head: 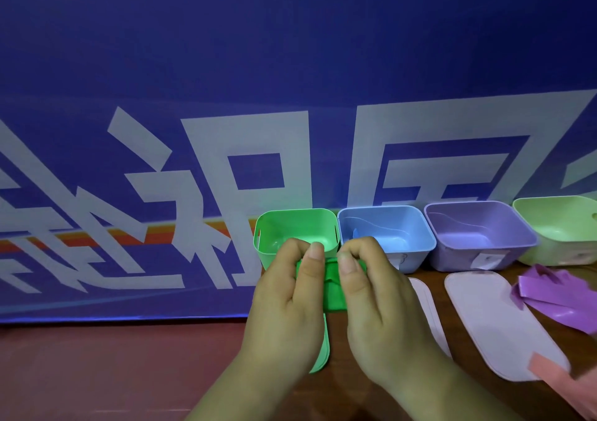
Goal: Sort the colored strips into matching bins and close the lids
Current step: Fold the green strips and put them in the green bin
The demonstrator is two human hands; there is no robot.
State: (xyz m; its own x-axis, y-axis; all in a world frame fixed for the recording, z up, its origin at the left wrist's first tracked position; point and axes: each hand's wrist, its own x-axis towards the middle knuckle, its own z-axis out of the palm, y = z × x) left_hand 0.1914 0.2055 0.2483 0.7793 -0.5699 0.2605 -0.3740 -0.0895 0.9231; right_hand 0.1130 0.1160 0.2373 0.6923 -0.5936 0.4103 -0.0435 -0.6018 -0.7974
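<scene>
Both hands hold a green strip just in front of the open green bin. My left hand pinches its left end and my right hand pinches its right end. A green lid lies on the table under my left hand, mostly hidden. To the right stand an open blue bin, an open purple bin and a pale green bin. A bundle of purple strips lies on the table at the right.
Two pale pink lids lie flat in front of the blue and purple bins. A pink strip shows at the lower right edge. A blue banner wall rises right behind the bins. The table is brown wood.
</scene>
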